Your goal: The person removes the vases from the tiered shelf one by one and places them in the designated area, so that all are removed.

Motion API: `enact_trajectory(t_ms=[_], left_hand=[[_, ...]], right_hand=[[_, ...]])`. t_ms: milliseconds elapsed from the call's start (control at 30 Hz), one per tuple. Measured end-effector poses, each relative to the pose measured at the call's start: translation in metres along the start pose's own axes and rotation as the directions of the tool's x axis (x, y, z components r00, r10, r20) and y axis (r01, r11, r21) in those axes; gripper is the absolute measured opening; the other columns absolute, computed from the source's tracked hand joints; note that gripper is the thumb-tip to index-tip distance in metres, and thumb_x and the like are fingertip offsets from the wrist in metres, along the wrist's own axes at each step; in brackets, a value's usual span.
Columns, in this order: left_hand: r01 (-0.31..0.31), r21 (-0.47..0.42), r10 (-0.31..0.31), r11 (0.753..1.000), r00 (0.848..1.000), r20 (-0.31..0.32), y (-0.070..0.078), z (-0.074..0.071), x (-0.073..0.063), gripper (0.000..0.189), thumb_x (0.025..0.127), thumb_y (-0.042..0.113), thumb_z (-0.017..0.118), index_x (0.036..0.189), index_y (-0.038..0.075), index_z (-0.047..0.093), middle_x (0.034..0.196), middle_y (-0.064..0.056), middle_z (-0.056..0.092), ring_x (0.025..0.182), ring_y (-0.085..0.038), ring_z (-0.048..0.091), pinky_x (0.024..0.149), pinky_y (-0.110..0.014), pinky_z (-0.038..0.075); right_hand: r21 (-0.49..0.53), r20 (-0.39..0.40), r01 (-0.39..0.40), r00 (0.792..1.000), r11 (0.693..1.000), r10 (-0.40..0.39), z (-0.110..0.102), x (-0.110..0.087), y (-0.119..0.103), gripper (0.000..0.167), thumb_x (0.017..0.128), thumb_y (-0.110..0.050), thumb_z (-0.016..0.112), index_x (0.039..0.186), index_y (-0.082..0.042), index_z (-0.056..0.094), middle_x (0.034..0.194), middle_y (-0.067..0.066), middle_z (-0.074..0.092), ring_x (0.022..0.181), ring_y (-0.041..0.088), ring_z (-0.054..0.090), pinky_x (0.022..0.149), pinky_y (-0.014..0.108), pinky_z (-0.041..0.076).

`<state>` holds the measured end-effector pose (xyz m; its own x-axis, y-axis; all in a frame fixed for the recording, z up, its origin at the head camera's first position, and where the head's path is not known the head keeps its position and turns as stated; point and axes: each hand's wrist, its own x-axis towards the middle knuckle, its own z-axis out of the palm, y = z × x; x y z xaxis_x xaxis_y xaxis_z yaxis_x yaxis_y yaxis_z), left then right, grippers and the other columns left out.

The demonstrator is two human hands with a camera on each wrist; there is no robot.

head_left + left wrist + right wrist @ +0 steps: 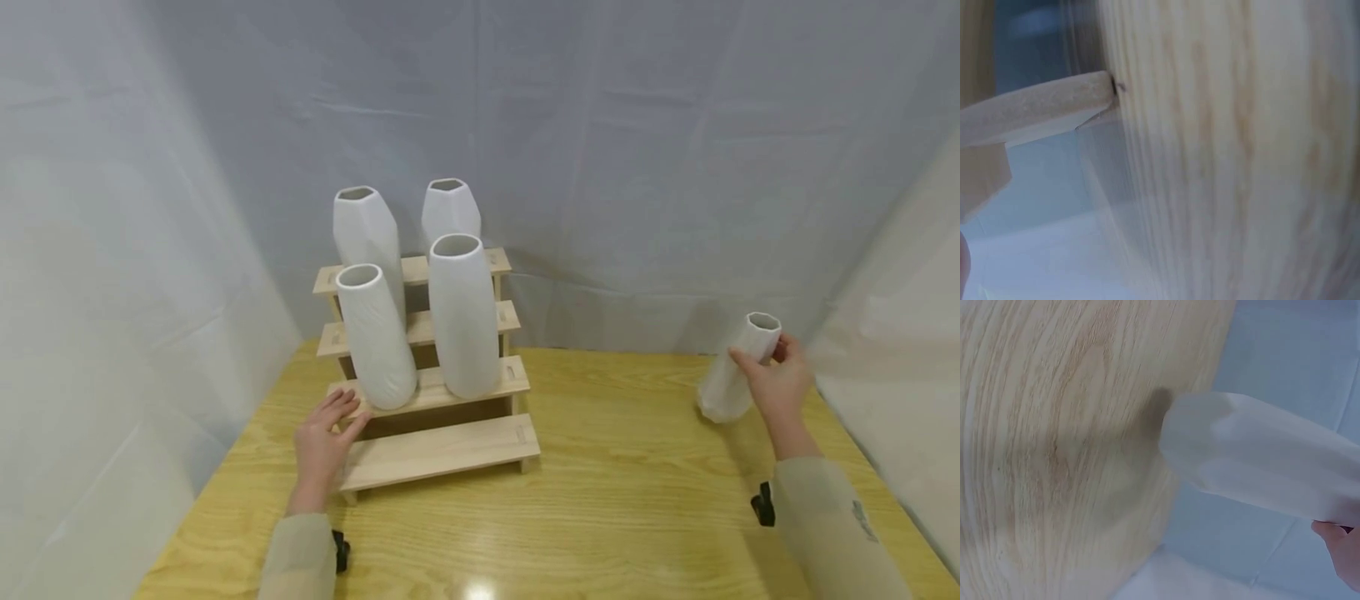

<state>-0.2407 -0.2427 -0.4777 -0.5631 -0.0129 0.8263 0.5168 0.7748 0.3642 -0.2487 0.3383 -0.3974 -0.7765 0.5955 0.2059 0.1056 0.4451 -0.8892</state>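
In the head view my right hand [780, 387] grips a white faceted vase [727, 383] near its rim, thumb on one side and fingers on the other. The vase leans, its mouth toward the upper right. In the right wrist view the vase [1254, 453] has its base beside the table surface; whether they touch I cannot tell. My left hand [322, 437] is at the left end of a stepped wooden stand [442, 454], fingers extended by the second step from the bottom. Contact with the step is unclear. The left wrist view shows a shelf end [1041, 103] close by.
On the stand are two round-mouthed white vases [465, 325], [378, 342] in front. Behind them stand two angular white vases [367, 233], [450, 212], partly hidden. The wooden table [600, 475] extends between the stand and my right hand. Pale sheeting [600, 167] hangs behind and at both sides.
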Motion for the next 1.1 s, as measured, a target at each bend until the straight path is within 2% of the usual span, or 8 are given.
enact_trajectory(t_ms=[267,467,600,667,833,900,1100], left_hand=[[-0.004,-0.005,0.005,1.000,1.000,0.001,-0.001,0.000,0.000,0.027,0.060,0.012,0.080,0.081,-0.001,0.070,0.092,-0.014,0.066,0.093,-0.031,0.059,0.088,-0.022,0.041],[-0.011,0.005,0.011,1.000,1.000,0.002,-0.002,0.000,0.000,0.028,0.060,0.014,0.080,0.081,-0.001,0.070,0.092,-0.013,0.066,0.092,-0.031,0.060,0.084,-0.030,0.045],[-0.006,0.002,0.006,1.000,1.000,0.006,-0.001,0.000,0.001,0.027,0.059,0.011,0.080,0.081,-0.001,0.070,0.092,-0.013,0.066,0.092,-0.031,0.060,0.084,-0.030,0.045],[0.000,-0.001,0.000,1.000,1.000,0.011,0.000,-0.001,0.001,0.027,0.059,0.011,0.080,0.081,-0.002,0.070,0.092,-0.014,0.066,0.093,-0.032,0.059,0.087,-0.024,0.042],[-0.001,-0.002,0.001,1.000,1.000,0.018,0.000,-0.001,0.002,0.027,0.060,0.011,0.079,0.082,-0.002,0.070,0.093,-0.014,0.066,0.094,-0.031,0.059,0.089,-0.020,0.040],[-0.010,0.000,0.010,1.000,1.000,0.012,0.000,-0.001,0.001,0.027,0.060,0.011,0.079,0.082,-0.002,0.070,0.093,-0.014,0.066,0.094,-0.031,0.059,0.087,-0.027,0.043],[-0.001,-0.007,0.001,1.000,1.000,0.002,0.000,-0.001,0.001,0.027,0.059,0.010,0.080,0.081,-0.002,0.070,0.092,-0.014,0.066,0.092,-0.032,0.059,0.085,-0.032,0.044]], right_hand=[[0.006,-0.054,-0.047,0.997,0.999,0.047,-0.005,0.012,0.010,0.064,0.078,-0.025,0.066,0.129,-0.001,0.035,0.123,0.017,0.043,0.110,0.026,0.042,0.092,0.036,0.040],[-0.017,-0.102,-0.048,0.994,0.999,0.046,-0.008,0.021,0.014,0.062,0.077,-0.024,0.066,0.126,0.000,0.037,0.116,0.016,0.046,0.104,0.025,0.045,0.088,0.033,0.042],[-0.020,-0.110,-0.060,0.992,0.998,0.057,-0.008,0.027,0.015,0.062,0.078,-0.024,0.065,0.128,-0.002,0.036,0.118,0.015,0.045,0.105,0.026,0.044,0.089,0.035,0.042],[-0.024,-0.113,-0.061,0.992,0.998,0.058,-0.008,0.029,0.014,0.061,0.078,-0.024,0.064,0.127,-0.002,0.036,0.119,0.015,0.045,0.106,0.027,0.045,0.089,0.036,0.041],[-0.024,-0.116,-0.085,0.990,0.996,0.082,-0.010,0.034,0.014,0.063,0.079,-0.025,0.063,0.130,-0.002,0.034,0.123,0.016,0.044,0.110,0.028,0.043,0.092,0.039,0.039],[-0.006,-0.117,-0.108,0.987,0.994,0.107,-0.010,0.036,0.015,0.063,0.079,-0.025,0.063,0.130,-0.004,0.033,0.124,0.015,0.043,0.111,0.026,0.042,0.093,0.038,0.039],[0.022,-0.126,-0.129,0.983,0.991,0.131,-0.008,0.041,0.021,0.064,0.078,-0.026,0.063,0.130,-0.005,0.033,0.123,0.013,0.042,0.111,0.025,0.042,0.093,0.035,0.039]])
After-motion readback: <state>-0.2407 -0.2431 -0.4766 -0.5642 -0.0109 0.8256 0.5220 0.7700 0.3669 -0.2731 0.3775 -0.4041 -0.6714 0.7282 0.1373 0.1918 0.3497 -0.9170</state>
